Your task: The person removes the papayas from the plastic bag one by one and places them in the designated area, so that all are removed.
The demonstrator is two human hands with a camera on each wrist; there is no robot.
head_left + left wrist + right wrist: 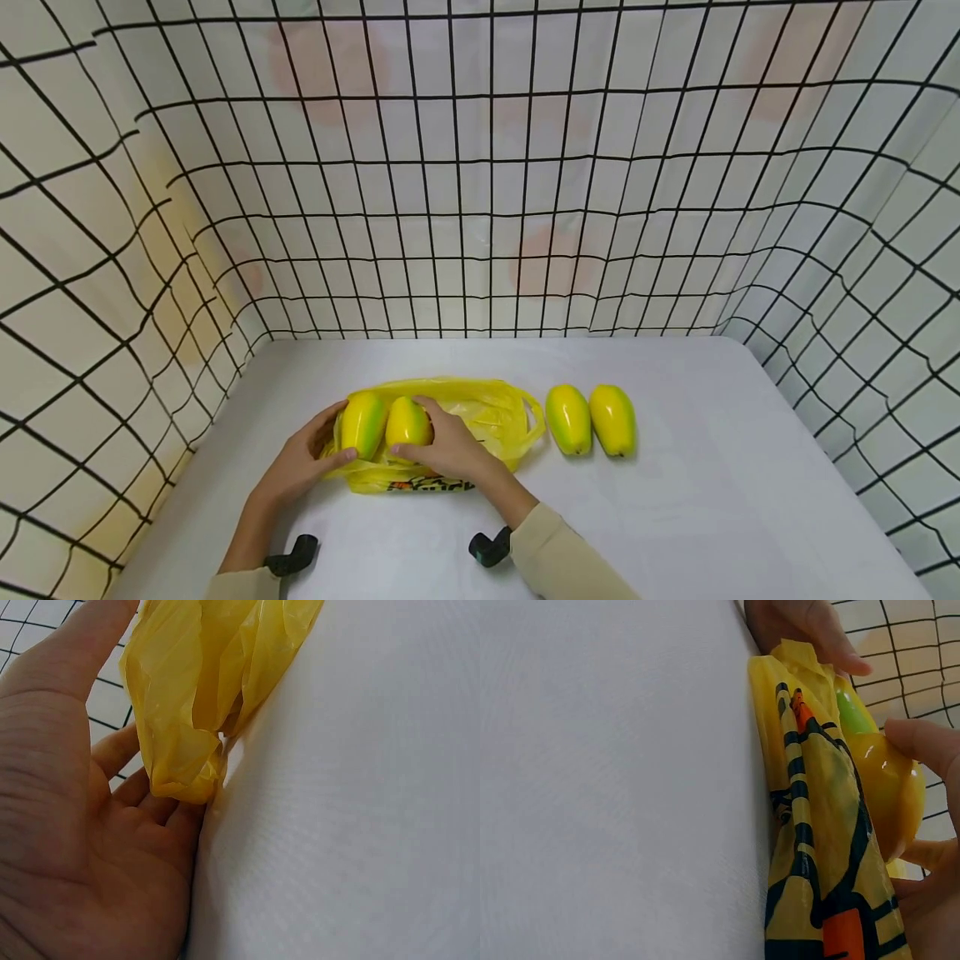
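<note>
A yellow plastic bag point(480, 408) lies spread on the white table, with dark and orange print on its near side. Two glossy yellow-green papayas sit on its left part. My left hand point(303, 458) holds the left papaya point(363, 425) between thumb and fingers; the bag's crumpled end point(176, 742) lies against those fingers in the left wrist view. With thumb and fingers, my right hand point(453, 446) grips the other papaya point(407, 422). In the right wrist view the printed bag side point(817, 825) partly hides this papaya point(889, 787).
Two more papayas, one point(568, 419) beside another point(612, 420), lie right of the bag's handle loop point(536, 417). Black wire mesh point(491, 167) stands behind and along both sides of the table point(712, 500). A black device is strapped at each wrist.
</note>
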